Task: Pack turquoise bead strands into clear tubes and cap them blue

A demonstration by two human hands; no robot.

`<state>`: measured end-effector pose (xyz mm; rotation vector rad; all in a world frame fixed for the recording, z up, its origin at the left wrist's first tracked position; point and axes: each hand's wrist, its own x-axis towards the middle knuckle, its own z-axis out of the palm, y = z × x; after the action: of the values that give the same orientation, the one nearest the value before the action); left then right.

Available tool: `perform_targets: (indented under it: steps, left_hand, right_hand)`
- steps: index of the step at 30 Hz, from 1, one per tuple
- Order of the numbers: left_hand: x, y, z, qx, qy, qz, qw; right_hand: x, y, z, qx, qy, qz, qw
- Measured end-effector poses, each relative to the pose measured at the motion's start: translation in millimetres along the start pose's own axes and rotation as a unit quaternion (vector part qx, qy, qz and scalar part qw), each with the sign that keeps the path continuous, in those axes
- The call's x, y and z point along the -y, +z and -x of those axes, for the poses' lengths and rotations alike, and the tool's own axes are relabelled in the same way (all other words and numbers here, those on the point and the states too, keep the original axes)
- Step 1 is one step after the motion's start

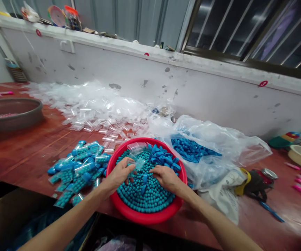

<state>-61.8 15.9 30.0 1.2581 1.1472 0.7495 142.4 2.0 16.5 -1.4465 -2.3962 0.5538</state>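
A red basin [111, 155] full of small teal beads [150, 204] stands before me on the table. Over the beads, my left hand [121, 173] grips a clear plastic tube [139, 164]. My right hand [164, 177] is above the basin's right side with its fingers drawn together; whether they hold anything is hidden. Just left of those fingertips a blue cap [144, 179] shows over the beads. More blue caps [163, 156] are heaped at the basin's back right, and an empty clear tube [136, 147] lies at its back rim.
Bead-filled tubes with blue caps [79, 165] lie piled left of the basin. Empty clear tubes [95, 104] spread toward the wall. Behind right, a plastic bag [234, 143] holds blue caps. A grey bowl [22, 118] stands left, a cardboard box [6, 205] below the table edge.
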Motion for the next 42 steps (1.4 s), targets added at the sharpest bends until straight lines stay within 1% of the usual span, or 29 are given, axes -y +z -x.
perform_targets:
  steps: [2, 3, 5, 6, 8, 10, 12, 14, 15, 16, 19, 21, 23, 25, 26, 28, 30, 31, 32, 33, 36, 39, 41, 42]
  left_hand:
    - [1.4, -5.6, 3.2, 0.020, 0.005, 0.003, 1.000]
    - [2.0, -7.2, 4.7, 0.036, 0.005, 0.008, 0.999]
    - [2.8, -8.5, 7.2, 0.064, -0.005, 0.023, 0.998]
    - [3.1, -8.5, 8.3, 0.069, -0.013, 0.031, 0.997]
    - [3.7, -7.7, 10.2, 0.060, -0.024, 0.044, 0.997]
    - [4.2, -6.4, 11.4, 0.040, -0.027, 0.046, 0.998]
    - [4.8, -4.4, 11.5, 0.027, -0.027, 0.046, 0.998]
    - [5.6, -1.7, 10.5, 0.024, -0.027, 0.046, 0.998]
    - [6.2, -0.2, 9.8, 0.024, -0.024, 0.045, 0.998]
    - [7.0, 1.2, 9.0, 0.026, -0.021, 0.043, 0.999]
    - [9.1, 3.8, 8.5, 0.034, -0.010, 0.036, 0.999]
    - [9.5, 3.9, 10.3, 0.033, -0.009, 0.033, 0.999]
    - [8.7, 3.8, 12.9, 0.033, -0.011, 0.031, 0.999]
    - [7.4, 4.7, 14.6, 0.037, -0.011, 0.028, 0.999]
    - [7.1, 5.7, 14.6, 0.041, -0.010, 0.027, 0.999]
    - [7.9, 9.4, 13.0, 0.054, -0.006, 0.026, 0.998]
    - [10.8, 14.8, 9.6, 0.072, 0.001, 0.032, 0.997]
    - [12.9, 17.7, 7.8, 0.078, 0.008, 0.039, 0.996]
    - [15.2, 20.5, 6.2, 0.080, 0.015, 0.046, 0.996]
    - [17.3, 22.9, 5.1, 0.080, 0.022, 0.052, 0.995]
    - [21.4, 27.0, 5.1, 0.076, 0.034, 0.060, 0.995]
    - [20.8, 28.8, 8.6, 0.088, 0.044, 0.065, 0.993]
    - [19.3, 30.6, 10.8, 0.088, 0.045, 0.075, 0.992]
    - [18.7, 31.7, 11.6, 0.083, 0.042, 0.082, 0.992]
  right_hand:
    - [8.3, 9.0, 1.8, 0.062, -0.052, 0.100, 0.992]
    - [13.4, 14.7, 1.2, 0.081, -0.068, 0.140, 0.984]
    - [22.3, 25.3, -2.1, 0.099, -0.085, 0.201, 0.971]
    - [25.2, 28.7, -4.1, 0.101, -0.086, 0.220, 0.967]
    - [27.0, 29.2, -7.1, 0.099, -0.083, 0.223, 0.966]
    - [25.2, 22.4, -9.0, 0.089, -0.055, 0.195, 0.975]
    - [23.2, 13.8, -11.9, 0.067, 0.030, 0.172, 0.982]
    - [24.1, 10.9, -17.2, 0.052, 0.129, 0.163, 0.977]
    - [25.8, 12.9, -20.6, 0.050, 0.163, 0.154, 0.973]
    - [28.0, 16.9, -24.3, 0.053, 0.178, 0.140, 0.973]
    - [33.4, 33.3, -33.7, 0.075, 0.158, 0.083, 0.981]
    - [31.8, 39.4, -36.5, 0.083, 0.131, 0.050, 0.987]
    - [24.5, 37.3, -36.4, 0.081, 0.102, 0.011, 0.991]
    - [14.3, 28.7, -34.7, 0.073, 0.078, -0.024, 0.994]
    - [9.8, 23.6, -33.5, 0.062, 0.074, -0.060, 0.994]
    - [4.7, 14.4, -29.8, 0.020, 0.077, -0.181, 0.980]
    - [6.6, 9.3, -24.0, -0.031, 0.079, -0.318, 0.944]
    - [9.8, 8.4, -20.3, -0.052, 0.073, -0.362, 0.928]
    - [13.9, 8.3, -16.4, -0.067, 0.063, -0.377, 0.921]
    - [18.2, 8.7, -12.4, -0.076, 0.052, -0.377, 0.922]
    - [28.1, 11.4, -3.0, -0.065, 0.029, -0.360, 0.930]
    - [30.5, 15.2, 0.4, -0.055, 0.059, -0.390, 0.917]
    - [29.8, 17.8, 0.7, -0.084, 0.092, -0.399, 0.908]
    - [29.2, 18.7, 1.0, -0.101, 0.101, -0.393, 0.909]
